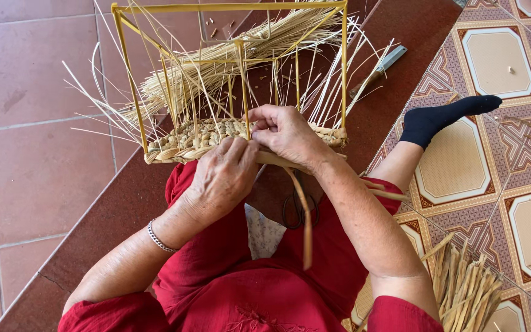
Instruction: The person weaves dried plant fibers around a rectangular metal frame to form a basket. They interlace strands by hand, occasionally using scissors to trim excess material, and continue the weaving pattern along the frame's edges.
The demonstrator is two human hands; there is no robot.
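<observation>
Over terracotta floor tiles (38, 166), both hands, left (224, 175) and right (284, 132), knuckles up, fingers pinching strands of woven base (185, 140).

Both hands are covering the near edge of the woven base (185, 138), so the fingertips are staying out of sight. Scissors (296, 212) are half hiding behind the right forearm. The reed bundle (468, 289) is running off the bottom edge.
</observation>
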